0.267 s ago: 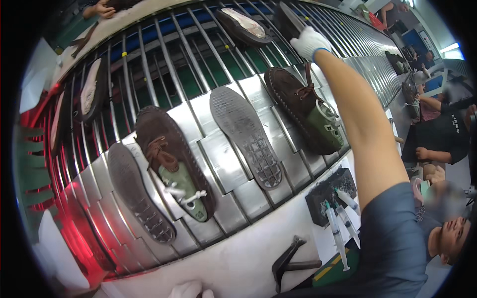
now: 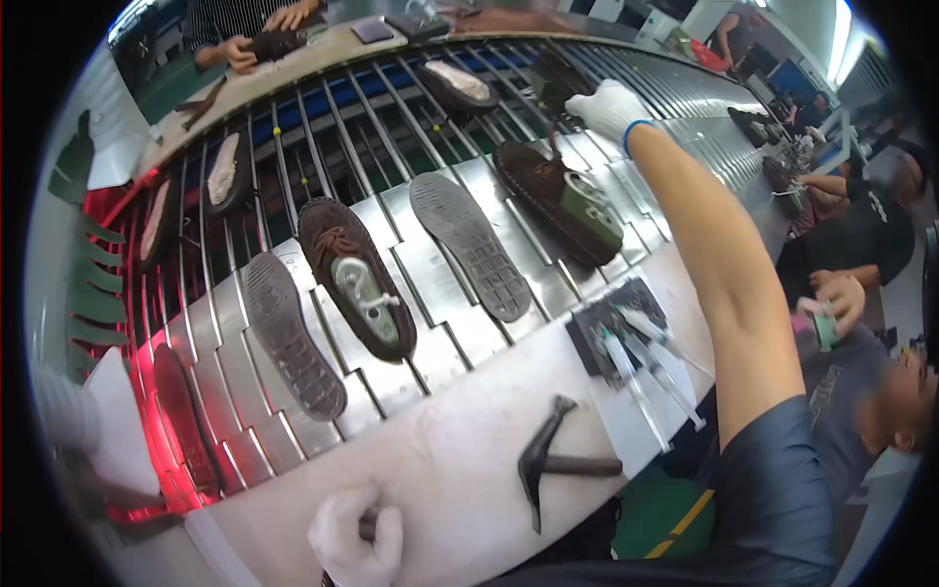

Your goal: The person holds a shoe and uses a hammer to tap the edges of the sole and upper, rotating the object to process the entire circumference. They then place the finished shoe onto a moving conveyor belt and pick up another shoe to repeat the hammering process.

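My right hand [image 2: 611, 110], in a white glove, reaches to the far side of the conveyor. Its fingers are closed at the near end of a dark shoe piece [image 2: 559, 80], blurred and partly covered. Just nearer stands a brown moccasin [image 2: 533, 178] with a green lining and white laces. A grey outsole [image 2: 469, 245] lies tread up to its left, followed by a second brown moccasin [image 2: 342, 235] and another outsole [image 2: 293, 338]. At the near edge my left hand [image 2: 357, 538], also gloved, is curled round something dark that I cannot make out.
A hammer [image 2: 548, 462] lies on the pale ledge, beside syringes [image 2: 641, 367] on a black block. Soles with pale insides [image 2: 458, 83] rest on the far rollers. Red light glows over a sole [image 2: 181, 411] at left. Co-workers' hands [image 2: 240, 51] work across the line.
The view has shifted, bringing my left hand and the hammer further into sight. My right hand stays at the far dark shoe piece, which now looks tilted and blurred.
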{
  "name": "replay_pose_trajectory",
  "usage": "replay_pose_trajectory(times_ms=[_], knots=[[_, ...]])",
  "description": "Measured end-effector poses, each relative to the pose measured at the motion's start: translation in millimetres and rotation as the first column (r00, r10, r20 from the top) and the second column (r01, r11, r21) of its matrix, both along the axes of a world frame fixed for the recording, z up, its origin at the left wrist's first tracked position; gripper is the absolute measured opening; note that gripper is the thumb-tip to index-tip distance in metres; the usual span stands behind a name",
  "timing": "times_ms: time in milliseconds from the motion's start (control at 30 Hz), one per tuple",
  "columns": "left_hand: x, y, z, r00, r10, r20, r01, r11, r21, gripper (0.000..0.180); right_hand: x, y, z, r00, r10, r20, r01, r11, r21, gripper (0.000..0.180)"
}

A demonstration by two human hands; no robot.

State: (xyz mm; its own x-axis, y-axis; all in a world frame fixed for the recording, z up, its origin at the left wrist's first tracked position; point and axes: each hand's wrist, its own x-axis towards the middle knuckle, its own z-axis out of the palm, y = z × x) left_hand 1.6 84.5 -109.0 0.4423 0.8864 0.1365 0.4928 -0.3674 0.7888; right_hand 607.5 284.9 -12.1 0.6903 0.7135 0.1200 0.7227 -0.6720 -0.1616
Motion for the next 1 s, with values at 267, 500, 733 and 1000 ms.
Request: replay_pose_trajectory(times_ms=[267,500,733,1000], knots=[[-2.2,-50.6,15.9,0.985,-0.03,0.171,-0.02,0.959,0.283,0.049,-279.7,-226.2,40.9,0.445,0.429,-0.786,0.065,0.86,0.507,0.04],[-42.9,-98.3,38.2,0.988,0.013,-0.157,0.149,0.249,0.957,0.053,-432.1,-382.2,-54.9,-0.201,0.514,-0.834,0.037,0.855,0.518,0.049],[-78.9,-97.0,44.6,0.995,-0.102,0.0,0.05,0.483,0.874,0.077,-432.2,-377.1,-100.6,-0.273,0.632,-0.725,0.415,0.758,0.504,0.032],[-85.1,-85.4,87.4,0.569,-0.036,0.821,0.097,0.995,-0.024,0.062,-427.1,-391.1,-112.3,-0.282,0.743,-0.607,0.373,0.668,0.644,0.032]])
